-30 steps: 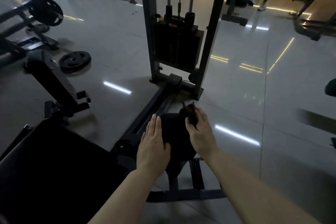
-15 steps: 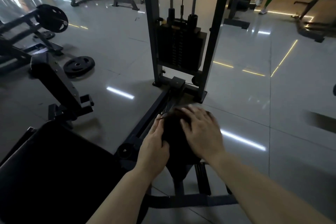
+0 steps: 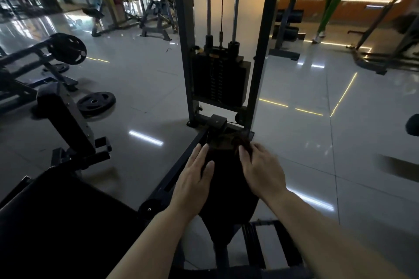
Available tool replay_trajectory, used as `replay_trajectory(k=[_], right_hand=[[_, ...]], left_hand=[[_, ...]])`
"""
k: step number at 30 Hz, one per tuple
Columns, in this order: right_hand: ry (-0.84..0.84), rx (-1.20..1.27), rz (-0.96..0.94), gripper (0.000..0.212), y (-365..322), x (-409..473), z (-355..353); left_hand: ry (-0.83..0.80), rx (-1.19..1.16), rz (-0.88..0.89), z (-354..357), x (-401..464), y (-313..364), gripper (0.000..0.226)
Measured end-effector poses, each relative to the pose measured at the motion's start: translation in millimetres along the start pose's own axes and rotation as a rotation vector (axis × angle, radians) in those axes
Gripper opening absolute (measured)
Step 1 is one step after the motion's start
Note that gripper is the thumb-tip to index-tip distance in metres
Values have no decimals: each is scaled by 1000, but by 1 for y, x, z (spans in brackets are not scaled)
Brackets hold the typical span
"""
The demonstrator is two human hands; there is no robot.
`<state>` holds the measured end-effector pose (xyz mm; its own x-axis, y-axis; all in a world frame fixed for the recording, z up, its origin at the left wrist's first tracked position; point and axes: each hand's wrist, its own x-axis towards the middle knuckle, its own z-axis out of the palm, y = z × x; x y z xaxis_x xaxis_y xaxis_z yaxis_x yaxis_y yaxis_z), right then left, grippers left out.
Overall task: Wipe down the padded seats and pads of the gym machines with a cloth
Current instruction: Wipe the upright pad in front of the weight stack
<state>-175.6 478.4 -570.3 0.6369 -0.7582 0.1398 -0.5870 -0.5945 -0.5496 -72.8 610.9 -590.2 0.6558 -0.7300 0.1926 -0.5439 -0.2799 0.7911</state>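
A glossy grey tiled floor (image 3: 140, 88) fills the room, mirroring ceiling strip lights as white and yellow streaks. Dark steel machines stand about it; a mirrored wall at the back glows orange along its base. Dead ahead rises a frame (image 3: 183, 52) of two grey uprights, with chrome guide rods, a thin cable and a black block-shaped weight stack (image 3: 221, 81) between them. At lower left lies a broad, matte black seat (image 3: 56, 222). A round iron plate (image 3: 96, 103) lies flat on the floor to the left. In the centre is a narrow black pad (image 3: 226, 190), smooth and rounded. The left hand (image 3: 192, 182) rests flat on its left side, fingers straight and together, holding nothing. The right hand (image 3: 263, 172) is at the pad's far right edge, its fingers curled over a dark brownish cloth (image 3: 223, 141) bunched at the pad's far end, just before the frame's base.
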Motion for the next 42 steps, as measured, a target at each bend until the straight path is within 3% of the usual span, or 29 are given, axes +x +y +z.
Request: replay_trajectory(k=[3,7,10,14,16,19,21,23,26,28,31,34,38,40,42], right_hand=[[57,-62,-11,67,-12,1,5],[-63,-239,-288,58,-47,-9,11],[-72,-151,-348,51,-31,-7,2],[13,19,-124,44,-1,-2,-7],[64,-68,-89,44,-12,-2,2],[154,-230,-325,44,-37,-10,19],[125,-219,-445,43,-33,-12,16],[108,-156,-432,42,-13,-10,5],[78,-24,-240,42,8,-7,-3],[99,-101,-197,41,-3,-3,3],[193,-295,-362,44,-32,-10,17],[218,-233,-499,42,-24,-18,17],[100,-12,-244,42,10,-11,-6],[131,-129,-198,42,0,-8,-2],[210,-263,-293,41,-23,-12,12]], left_hand=[[93,-110,5,18,0,1,42],[154,-460,3,25,0,-9,39],[203,-290,54,29,-3,-8,44],[299,-146,53,35,-3,-6,39],[327,-124,49,36,-2,-9,38],[327,-160,112,35,0,-14,42],[348,-182,153,37,2,-19,45],[397,-198,168,41,3,-21,38],[437,-121,157,42,1,-16,32],[426,-99,158,41,2,-14,32],[404,-102,160,39,4,-17,29],[415,-87,143,38,3,-20,28],[438,-92,163,40,3,-20,31],[427,-111,163,40,4,-19,31],[409,-120,159,39,6,-22,29]])
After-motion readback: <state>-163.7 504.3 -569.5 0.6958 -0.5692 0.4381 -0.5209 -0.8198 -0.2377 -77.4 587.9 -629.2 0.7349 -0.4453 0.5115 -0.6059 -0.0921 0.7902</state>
